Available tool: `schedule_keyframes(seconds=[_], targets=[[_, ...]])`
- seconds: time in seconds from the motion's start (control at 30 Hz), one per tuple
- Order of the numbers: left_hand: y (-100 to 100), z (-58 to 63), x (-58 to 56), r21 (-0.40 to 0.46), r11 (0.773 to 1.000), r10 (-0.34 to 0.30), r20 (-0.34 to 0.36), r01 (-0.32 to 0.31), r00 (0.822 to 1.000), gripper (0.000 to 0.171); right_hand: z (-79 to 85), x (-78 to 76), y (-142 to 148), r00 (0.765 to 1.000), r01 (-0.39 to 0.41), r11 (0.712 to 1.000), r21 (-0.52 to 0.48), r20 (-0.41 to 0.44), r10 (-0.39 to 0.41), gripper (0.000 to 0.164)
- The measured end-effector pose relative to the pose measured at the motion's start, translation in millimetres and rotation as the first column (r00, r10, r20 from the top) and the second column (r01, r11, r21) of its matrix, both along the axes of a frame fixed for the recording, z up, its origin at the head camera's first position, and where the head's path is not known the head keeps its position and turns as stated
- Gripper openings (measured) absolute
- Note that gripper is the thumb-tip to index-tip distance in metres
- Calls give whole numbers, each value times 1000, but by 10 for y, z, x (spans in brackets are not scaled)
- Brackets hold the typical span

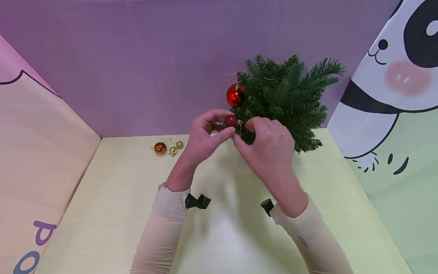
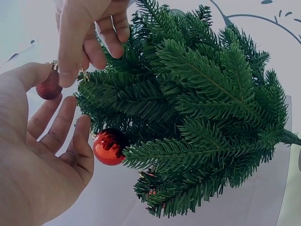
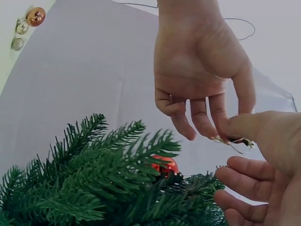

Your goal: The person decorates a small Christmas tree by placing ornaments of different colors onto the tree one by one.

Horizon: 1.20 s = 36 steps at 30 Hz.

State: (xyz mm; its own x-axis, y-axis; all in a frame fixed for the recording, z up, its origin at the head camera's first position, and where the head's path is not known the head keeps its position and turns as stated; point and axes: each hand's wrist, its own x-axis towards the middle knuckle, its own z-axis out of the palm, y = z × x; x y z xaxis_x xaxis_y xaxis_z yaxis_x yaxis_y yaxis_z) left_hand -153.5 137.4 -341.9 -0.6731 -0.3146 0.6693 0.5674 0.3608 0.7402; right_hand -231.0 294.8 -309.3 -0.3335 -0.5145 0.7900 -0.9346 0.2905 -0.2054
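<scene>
A small dark red glitter bauble [image 1: 230, 121] with a gold cap is pinched between the thumb and fingers of my left hand [image 1: 204, 137]. Its thin gold cord [image 3: 231, 143] loops loosely off the cap. Close by on the right, my right hand [image 1: 270, 146] has its thumb by the bauble's cap and its other fingers apart from the thumb, the cord between them. Just behind both hands stands a small artificial fir tree [image 1: 284, 95], lying close to the right fingers. A larger shiny red bauble [image 1: 235, 95] hangs on its left side.
On the table [image 1: 119, 198], left of my hands, lie an orange-copper bauble [image 1: 160, 148], a shiny gold bauble [image 1: 173, 151] and a dull gold bauble [image 1: 179, 144]. A purple backdrop [image 1: 137, 68] rises behind the table, with printed panels at both sides.
</scene>
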Motion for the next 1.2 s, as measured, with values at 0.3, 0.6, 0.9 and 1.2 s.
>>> schedule_keyframes(seconds=[0.3,0.6,0.9,1.2], targets=[[-13,-24,25,3,1000,13,6,-13,1000,31,-20,5,-12,1000,-3,999,-39,9,3,15],[-30,-48,26,13,999,34,20,-34,999,26,-53,-16,45,1000,-17,998,-66,-24,16,19],[-45,-115,32,9,999,38,64,-38,997,26,-65,-59,86,993,-116,985,-124,6,117,17],[-71,-215,25,23,1000,14,109,-17,994,24,60,-73,112,957,-222,968,-114,164,238,11]])
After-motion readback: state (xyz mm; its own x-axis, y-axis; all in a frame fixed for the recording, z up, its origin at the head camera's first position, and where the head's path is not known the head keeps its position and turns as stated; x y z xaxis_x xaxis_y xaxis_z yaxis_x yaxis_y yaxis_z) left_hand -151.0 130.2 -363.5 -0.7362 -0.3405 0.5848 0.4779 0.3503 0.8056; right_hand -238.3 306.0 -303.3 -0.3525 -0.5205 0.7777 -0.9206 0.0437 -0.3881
